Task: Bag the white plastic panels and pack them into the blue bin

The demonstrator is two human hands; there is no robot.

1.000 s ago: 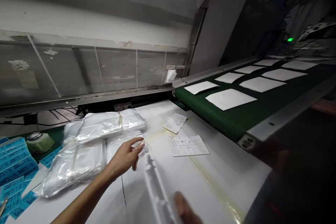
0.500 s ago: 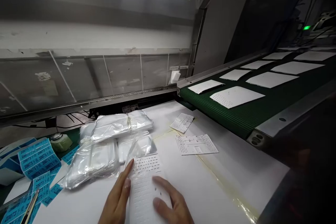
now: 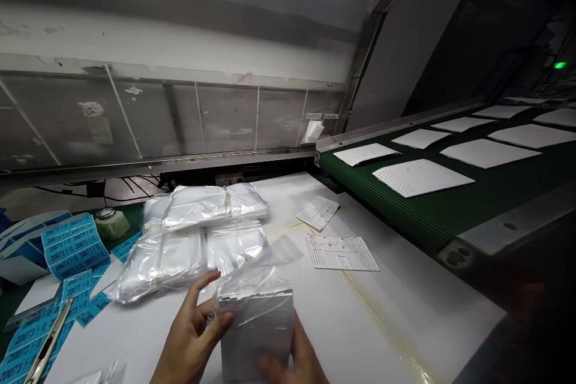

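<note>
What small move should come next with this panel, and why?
Probably ease the panel farther into the clear bag with the right hand, the left hand steadying the bag: it covers the panel's far edge and extends loosely beyond.

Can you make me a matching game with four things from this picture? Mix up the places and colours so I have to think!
Things:
1. Tweezers
2. Conveyor belt
3. Flat panel with clear plastic over it
4. Top bag bundle

Places, colours and states:
A. Held between the left hand and right hand
B. Tied with a band
C. Lying on blue labels
D. Green and ribbed

Right pairs: 1-C, 2-D, 3-A, 4-B
</note>
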